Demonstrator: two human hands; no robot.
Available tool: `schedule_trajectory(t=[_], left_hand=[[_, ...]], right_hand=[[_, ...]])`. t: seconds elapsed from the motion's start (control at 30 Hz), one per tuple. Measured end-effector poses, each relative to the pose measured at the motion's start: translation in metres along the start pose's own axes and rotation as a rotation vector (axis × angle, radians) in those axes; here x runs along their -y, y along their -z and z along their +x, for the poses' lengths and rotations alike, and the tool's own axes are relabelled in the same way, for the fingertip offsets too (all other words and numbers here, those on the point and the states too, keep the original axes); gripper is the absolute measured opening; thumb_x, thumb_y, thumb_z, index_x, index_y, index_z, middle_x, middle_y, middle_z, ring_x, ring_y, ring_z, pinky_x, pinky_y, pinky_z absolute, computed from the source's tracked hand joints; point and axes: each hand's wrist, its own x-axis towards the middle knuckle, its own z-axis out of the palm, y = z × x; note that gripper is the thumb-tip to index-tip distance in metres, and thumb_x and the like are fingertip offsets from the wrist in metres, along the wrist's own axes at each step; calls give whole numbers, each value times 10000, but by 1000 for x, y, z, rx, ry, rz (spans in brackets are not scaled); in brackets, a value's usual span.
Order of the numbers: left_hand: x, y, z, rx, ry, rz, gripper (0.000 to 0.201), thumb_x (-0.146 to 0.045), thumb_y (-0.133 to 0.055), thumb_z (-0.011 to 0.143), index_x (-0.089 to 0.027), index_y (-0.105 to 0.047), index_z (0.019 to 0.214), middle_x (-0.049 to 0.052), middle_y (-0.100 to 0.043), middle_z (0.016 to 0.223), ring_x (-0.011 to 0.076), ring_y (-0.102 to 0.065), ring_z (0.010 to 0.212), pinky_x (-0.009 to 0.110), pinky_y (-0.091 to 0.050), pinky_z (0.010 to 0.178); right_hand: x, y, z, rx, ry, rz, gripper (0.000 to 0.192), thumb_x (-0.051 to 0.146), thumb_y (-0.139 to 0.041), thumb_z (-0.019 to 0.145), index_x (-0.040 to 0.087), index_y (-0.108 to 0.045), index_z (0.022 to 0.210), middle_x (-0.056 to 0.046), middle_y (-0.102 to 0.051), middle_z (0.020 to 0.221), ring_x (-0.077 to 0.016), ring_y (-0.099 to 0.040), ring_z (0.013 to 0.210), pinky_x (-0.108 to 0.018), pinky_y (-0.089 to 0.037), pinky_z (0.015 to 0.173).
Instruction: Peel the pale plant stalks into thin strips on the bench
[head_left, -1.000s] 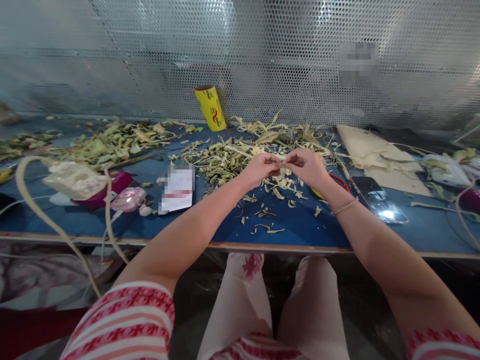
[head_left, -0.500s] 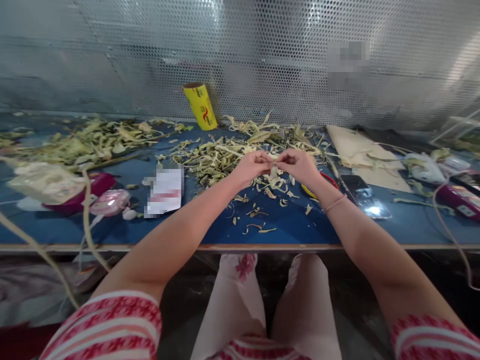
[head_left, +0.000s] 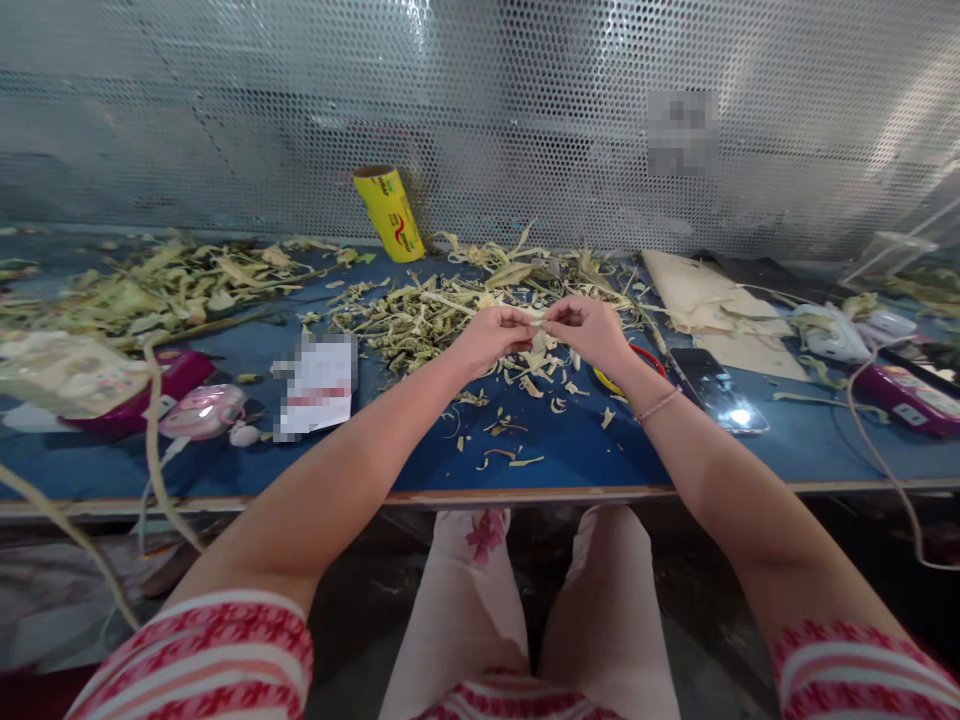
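Note:
My left hand (head_left: 496, 336) and my right hand (head_left: 583, 326) meet fingertip to fingertip above the blue table. Both are closed in a pinch on a small pale plant piece (head_left: 537, 323), mostly covered by the fingers. Behind and to the left of them spreads a heap of dried greenish-yellow plant strips (head_left: 420, 318). Small pale scraps (head_left: 529, 385) lie scattered under and in front of my hands. Beside my right wrist, partly hidden by it, is a red and yellow ring-shaped thing (head_left: 651, 356).
A yellow cardboard tube (head_left: 390, 215) leans by the perforated metal wall (head_left: 525, 120). Another leafy heap (head_left: 180, 280) lies left. Nearer are a pink device (head_left: 202, 410) and a blurred white card (head_left: 319, 385). A phone (head_left: 716, 390) and cardboard sheets (head_left: 712, 305) lie right, with cables at both sides.
The whole view has shifted slightly, so things appear a little further left. My hands stay pinched together; the pale piece between the fingertips now shows slightly more.

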Motion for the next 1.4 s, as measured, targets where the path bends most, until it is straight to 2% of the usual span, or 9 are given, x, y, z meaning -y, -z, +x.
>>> schedule_trajectory(t=[0.17, 0.43, 0.67, 0.93, 1.03, 1.2, 1.3, 1.4], left_hand=[[0, 1, -1, 36, -19, 34, 156, -209, -746, 714, -112, -625, 733, 11, -624, 614, 77, -595, 594, 285, -516, 723], [1, 5, -1, 120, -75, 118, 270, -376, -733, 732, -118, -656, 744, 48, -665, 675, 93, -615, 643, 262, -517, 703], [4, 6, 3, 130, -58, 86, 237, -332, -670, 805, -104, -642, 747, 39, -646, 642, 71, -589, 586, 240, -507, 667], [1, 6, -1, 147, -22, 163, 164, -268, -654, 800, -115, -647, 740, 55, -670, 668, 101, -632, 631, 275, -519, 705], [1, 8, -1, 118, -110, 324, 207, -334, -698, 747, -131, -660, 738, 53, -670, 669, 118, -626, 648, 271, -509, 687], [2, 7, -1, -62, -394, 634, 197, -324, -743, 679, -159, -657, 744, 46, -663, 725, 122, -581, 660, 253, -465, 653], [1, 5, -3, -68, -488, 731, 120, -251, -699, 714, -164, -648, 780, 58, -661, 778, 131, -586, 705, 255, -460, 675], [2, 4, -4, -27, -551, 818, 117, -226, -636, 763, -175, -645, 867, 67, -664, 834, 146, -597, 763, 266, -457, 719]], right_hand=[[3, -1, -1, -10, 31, -69, 152, 315, -673, 710, 175, -656, 766, -34, -680, 753, -143, -618, 703, -296, -514, 681], [5, 1, -2, -17, 52, -130, 106, 274, -652, 732, 184, -704, 754, -26, -700, 742, -136, -610, 671, -279, -496, 661], [2, 0, -2, -7, 93, -174, 140, 288, -637, 763, 186, -727, 795, -41, -708, 787, -146, -621, 714, -282, -491, 673], [0, -1, -2, 21, 135, -184, 119, 235, -609, 751, 200, -717, 787, -37, -702, 805, -153, -629, 733, -296, -517, 700], [-2, 0, -2, 39, 126, -152, 123, 245, -614, 740, 196, -712, 797, -38, -700, 806, -156, -634, 743, -307, -527, 719], [-4, 1, -1, 55, 96, -75, 96, 257, -633, 717, 182, -667, 766, -26, -677, 746, -144, -629, 705, -299, -521, 696], [-6, 2, -1, 63, 91, -76, 88, 260, -649, 699, 184, -633, 741, -13, -654, 716, -139, -621, 693, -291, -511, 680], [-7, 2, -1, 64, 76, -95, 92, 257, -651, 695, 191, -622, 752, -4, -645, 714, -136, -616, 695, -288, -505, 675]])
